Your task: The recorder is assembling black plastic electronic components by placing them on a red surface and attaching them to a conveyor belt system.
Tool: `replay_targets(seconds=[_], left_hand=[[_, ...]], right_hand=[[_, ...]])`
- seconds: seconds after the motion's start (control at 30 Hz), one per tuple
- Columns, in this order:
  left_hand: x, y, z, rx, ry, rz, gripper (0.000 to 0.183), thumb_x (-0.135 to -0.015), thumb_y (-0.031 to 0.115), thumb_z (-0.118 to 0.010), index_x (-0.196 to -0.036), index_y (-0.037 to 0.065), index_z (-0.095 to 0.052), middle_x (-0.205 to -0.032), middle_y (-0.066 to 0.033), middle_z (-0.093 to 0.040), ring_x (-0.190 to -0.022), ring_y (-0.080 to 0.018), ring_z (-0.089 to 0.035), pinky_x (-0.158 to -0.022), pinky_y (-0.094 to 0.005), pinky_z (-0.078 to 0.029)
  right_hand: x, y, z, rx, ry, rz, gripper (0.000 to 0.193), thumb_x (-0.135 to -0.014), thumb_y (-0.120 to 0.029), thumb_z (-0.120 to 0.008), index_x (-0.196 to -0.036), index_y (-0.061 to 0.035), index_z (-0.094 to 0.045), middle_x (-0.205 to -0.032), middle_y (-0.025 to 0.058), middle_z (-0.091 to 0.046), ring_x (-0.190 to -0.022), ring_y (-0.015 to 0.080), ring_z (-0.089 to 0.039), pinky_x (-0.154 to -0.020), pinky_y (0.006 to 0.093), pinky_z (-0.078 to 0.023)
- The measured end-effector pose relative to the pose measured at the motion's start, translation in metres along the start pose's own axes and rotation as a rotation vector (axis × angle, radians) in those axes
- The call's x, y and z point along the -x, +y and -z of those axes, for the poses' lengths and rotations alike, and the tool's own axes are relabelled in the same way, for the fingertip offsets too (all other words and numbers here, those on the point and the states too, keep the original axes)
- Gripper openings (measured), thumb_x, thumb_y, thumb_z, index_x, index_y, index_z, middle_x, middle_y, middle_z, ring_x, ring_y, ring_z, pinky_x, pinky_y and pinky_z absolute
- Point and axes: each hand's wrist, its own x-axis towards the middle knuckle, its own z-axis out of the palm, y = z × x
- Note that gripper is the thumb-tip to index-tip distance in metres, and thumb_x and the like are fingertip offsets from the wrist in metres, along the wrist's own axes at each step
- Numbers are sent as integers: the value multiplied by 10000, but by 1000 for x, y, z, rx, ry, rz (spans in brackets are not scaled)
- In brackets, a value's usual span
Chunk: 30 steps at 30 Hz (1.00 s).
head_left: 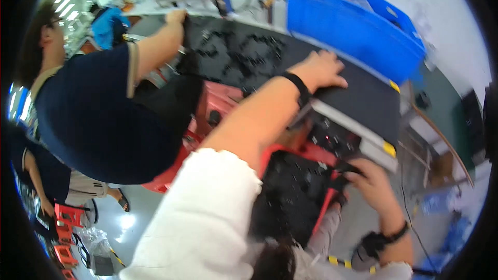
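My left hand (320,69) reaches over a black conveyor belt (358,93), fingers spread, with a black band at the wrist. Its palm faces down, and I cannot tell whether it touches the belt. Several small black parts (254,49) lie scattered further left on the belt. Lower right, my right hand (371,182) is closed on a black piece (342,172), its shape blurred. That hand is beside the red rim of a container with a black tray (290,192), which has small dark bits on it. A dark watch is on my right wrist.
A large blue bin (353,26) stands behind the belt. Close on my left a person in a dark shirt (109,119) sits with one arm over the belt. A dark box with a red light (332,137) is under the belt's near edge. Red stools (65,254) stand lower left.
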Motion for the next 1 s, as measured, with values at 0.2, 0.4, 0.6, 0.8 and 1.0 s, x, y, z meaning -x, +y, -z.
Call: replay_targets(seconds=[0.2, 0.4, 0.6, 0.8, 1.0], left_hand=[[83, 57, 33, 176, 325, -191, 534, -790, 427, -623, -1139, 28, -567, -1075, -196, -536, -1031, -376, -492, -879, -429, -416], [268, 120, -2, 399, 25, -220, 680, -698, 434, -696, -1222, 48, -502, -1180, -184, -461, -1080, -368, -453, -930, -444, -367], [376, 156, -74, 379, -165, -148, 672, -682, 393, -715, -1237, 85, -495, -1262, -183, -424, -1160, -366, -408, -983, -484, -324], [386, 165, -88, 265, -92, -21, 669, -742, 382, -672, -1304, 107, -434, -1344, -170, -368, -1249, -354, -351, -1066, -521, -206], [367, 167, -76, 429, -100, 77, 621, -700, 382, -712, -1209, 74, -532, -1284, -159, -407, -1190, -331, -394, -1040, -532, -232]], right_hand=[[46, 147, -130, 326, -88, 265, 233, -819, -111, -602, -1024, -12, -554, -893, 129, -565, -807, 260, -575, -708, 368, -477], [83, 133, -159, 483, 178, 179, 332, -747, -134, -649, -1055, -32, -582, -887, 120, -530, -830, 302, -541, -716, 400, -463], [110, 97, -155, 879, 94, 194, 469, -749, -215, -657, -1170, -33, -555, -1186, 153, -483, -1059, 292, -438, -835, 404, -383], [147, 103, -167, 1470, -198, 407, 377, -763, -248, -571, -1034, 5, -643, -1095, 211, -539, -1025, 284, -469, -864, 455, -373], [103, 66, -145, 1210, -465, 133, 350, -775, -282, -626, -967, 10, -639, -959, 121, -551, -1012, 281, -511, -755, 408, -435]])
